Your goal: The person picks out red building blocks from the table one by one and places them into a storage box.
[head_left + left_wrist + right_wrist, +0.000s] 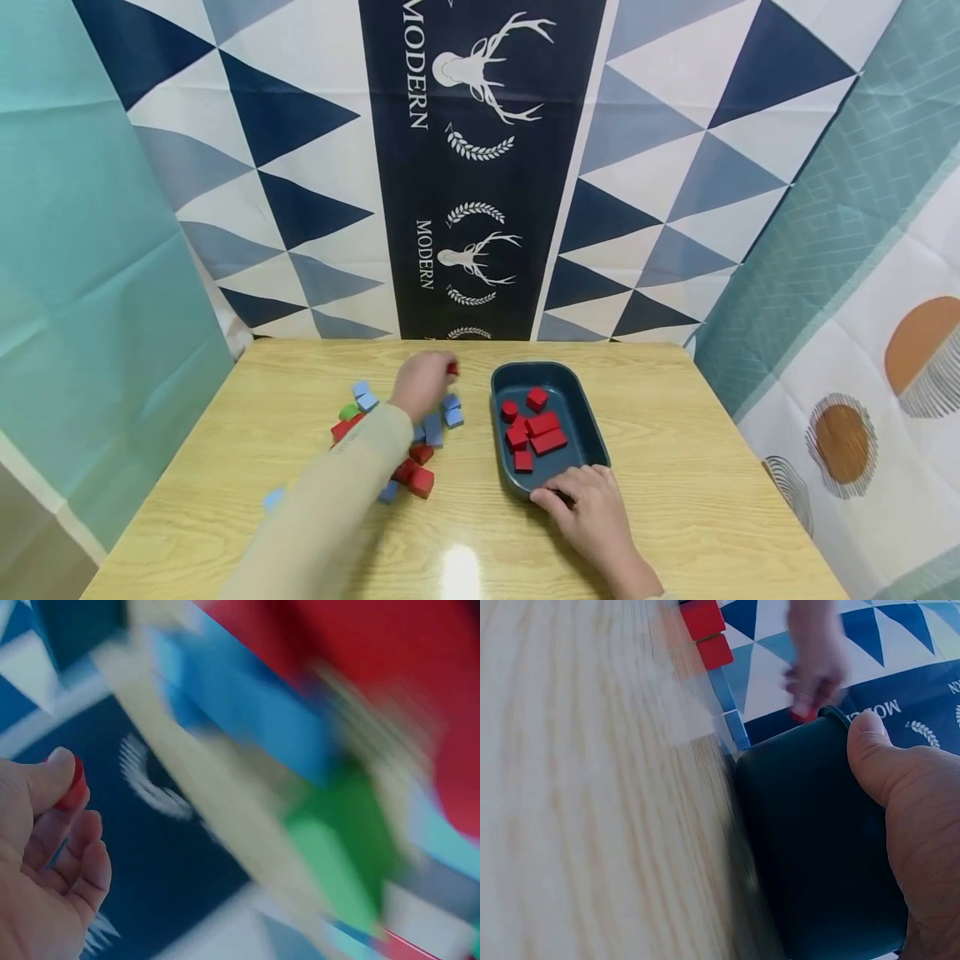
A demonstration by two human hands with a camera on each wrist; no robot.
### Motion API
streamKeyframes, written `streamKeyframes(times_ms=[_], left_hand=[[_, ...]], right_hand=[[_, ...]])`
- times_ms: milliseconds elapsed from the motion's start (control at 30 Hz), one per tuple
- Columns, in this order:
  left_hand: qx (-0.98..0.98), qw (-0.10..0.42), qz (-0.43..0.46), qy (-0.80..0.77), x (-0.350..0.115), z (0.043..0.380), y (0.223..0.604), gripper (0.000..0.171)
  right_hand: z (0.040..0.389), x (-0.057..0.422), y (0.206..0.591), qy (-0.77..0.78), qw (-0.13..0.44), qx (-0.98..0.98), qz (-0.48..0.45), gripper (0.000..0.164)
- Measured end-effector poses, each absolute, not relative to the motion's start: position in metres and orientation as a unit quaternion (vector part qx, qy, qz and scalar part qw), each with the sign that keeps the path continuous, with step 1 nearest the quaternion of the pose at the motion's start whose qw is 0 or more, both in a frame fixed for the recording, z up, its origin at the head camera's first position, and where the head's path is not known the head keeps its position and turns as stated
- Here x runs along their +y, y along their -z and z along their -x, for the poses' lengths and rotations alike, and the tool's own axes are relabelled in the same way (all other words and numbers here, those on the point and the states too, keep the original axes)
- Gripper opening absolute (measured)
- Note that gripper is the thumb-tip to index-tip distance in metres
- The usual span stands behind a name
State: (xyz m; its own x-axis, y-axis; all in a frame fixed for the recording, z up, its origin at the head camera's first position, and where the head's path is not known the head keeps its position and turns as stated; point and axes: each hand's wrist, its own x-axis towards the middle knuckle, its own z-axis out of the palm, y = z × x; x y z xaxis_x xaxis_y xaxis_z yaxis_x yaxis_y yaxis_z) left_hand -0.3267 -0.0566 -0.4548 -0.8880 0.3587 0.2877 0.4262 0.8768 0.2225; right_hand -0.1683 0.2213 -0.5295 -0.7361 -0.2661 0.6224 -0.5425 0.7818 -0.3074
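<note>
My left hand (420, 385) pinches a small red block (452, 368) above the table, left of the dark teal tray (579, 450). In the left wrist view the thumb and index finger hold the red block (73, 789); its full shape is hidden. My right hand (594, 510) grips the near rim of the tray, and the right wrist view shows the thumb over the rim of the tray (817, 840). Several red blocks (543, 423) lie inside the tray, one of them round. The left forearm hides part of the loose pile.
Loose on the wooden table (675, 500), left of the tray, lie several red blocks (422, 482), several blue blocks (433, 430) and a green block (349, 412). A light blue block (274, 498) sits apart, farther left. Patterned cloth (315, 158) hangs behind the table.
</note>
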Motion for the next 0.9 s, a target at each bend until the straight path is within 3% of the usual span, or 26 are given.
streamKeyframes(times_ms=[267,400,600,900], left_hand=[[-0.931,0.109,0.349,-0.011,0.031,0.310,0.458,0.009],[-0.933,0.085,0.345,-0.058,0.053,0.308,0.468,0.011],[-0.942,0.109,0.312,-0.053,0.070,0.309,0.478,0.006],[-0.950,0.087,0.289,-0.079,0.078,0.308,0.488,0.018]], right_hand=[[0.169,0.220,0.532,-0.236,0.281,-0.901,-0.229,0.019],[0.167,0.220,0.532,-0.240,0.280,-0.900,-0.231,0.019],[0.167,0.220,0.531,-0.241,0.290,-0.896,-0.235,0.019],[0.167,0.221,0.526,-0.242,0.283,-0.898,-0.232,0.018]])
